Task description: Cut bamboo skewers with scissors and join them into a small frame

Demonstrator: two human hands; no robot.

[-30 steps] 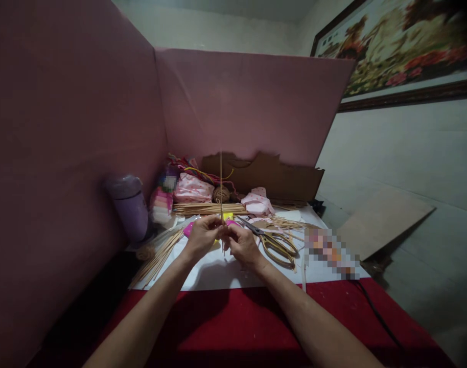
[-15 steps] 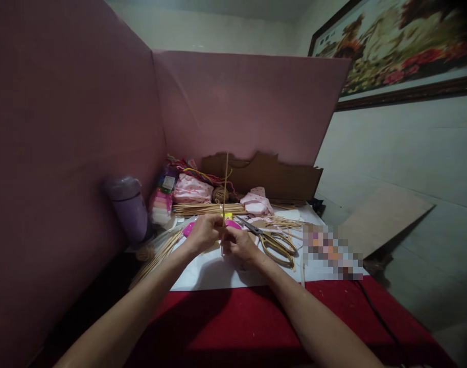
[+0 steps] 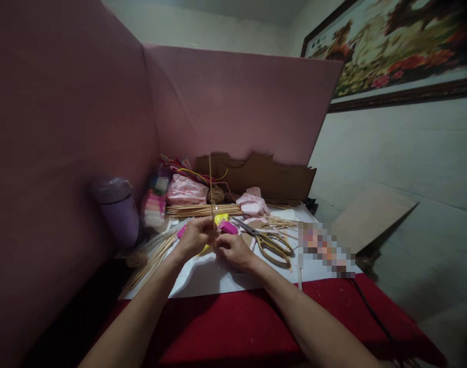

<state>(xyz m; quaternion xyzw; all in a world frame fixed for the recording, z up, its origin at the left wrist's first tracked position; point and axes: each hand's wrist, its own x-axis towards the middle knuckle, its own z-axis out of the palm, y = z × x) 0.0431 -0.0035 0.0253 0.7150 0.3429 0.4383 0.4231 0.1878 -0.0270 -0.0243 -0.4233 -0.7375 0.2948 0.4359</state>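
A thin wooden stick stands nearly upright between my hands. My left hand is closed round its lower part. The fingers of my right hand are pinched together at the stick's lower end, close against the left fingertips; the very end is hidden there. Just behind the hands lie a bright pink object and a yellow one, both partly covered. Scissors with gold handles rest to the right of my right hand, blades pointing toward the pink object.
Bundled sticks lie at the back and at left. Behind are pink dotted cloth, a twine ball and torn cardboard. A purple lidded container stands left. Red cloth covers the front.
The view has shifted slightly, so the scene sits further left. Both hands stay close together on the upright stick, and the right fingers have shifted a little at its lower end.
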